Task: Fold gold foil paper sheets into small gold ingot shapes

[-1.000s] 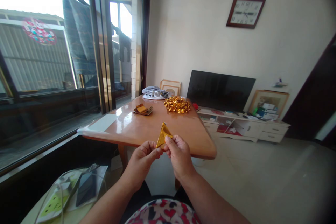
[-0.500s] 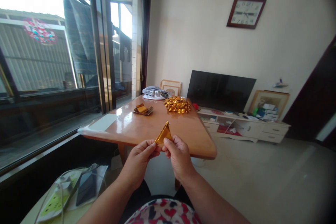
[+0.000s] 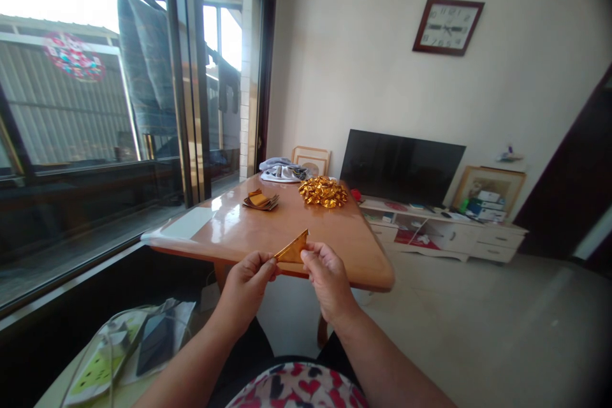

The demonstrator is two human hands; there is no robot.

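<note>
A folded piece of gold foil paper point(image 3: 292, 251) is stretched between my two hands, above the near edge of the wooden table point(image 3: 344, 255). Its shape is a slim triangle with a point at the upper right. My left hand point(image 3: 249, 280) pinches its left end between thumb and fingers. At the right end, my right hand point(image 3: 327, 277) grips it the same way. Farther up the table lies a heap of folded gold foil pieces point(image 3: 323, 192). Left of that heap is a small stack of gold and brown paper sheets point(image 3: 261, 199).
Folded clothes point(image 3: 283, 169) lie at the table's far end, and a white sheet point(image 3: 188, 223) is at its left. Lower left, a side surface carries a power strip point(image 3: 98, 360) with cables and a phone-like dark device point(image 3: 156, 341). A television point(image 3: 401, 166) stands on a white cabinet point(image 3: 482, 243).
My hands have drawn slightly apart, the left one moving left. The gold foil paper has gone from a taller upright triangle to a flatter, longer one.
</note>
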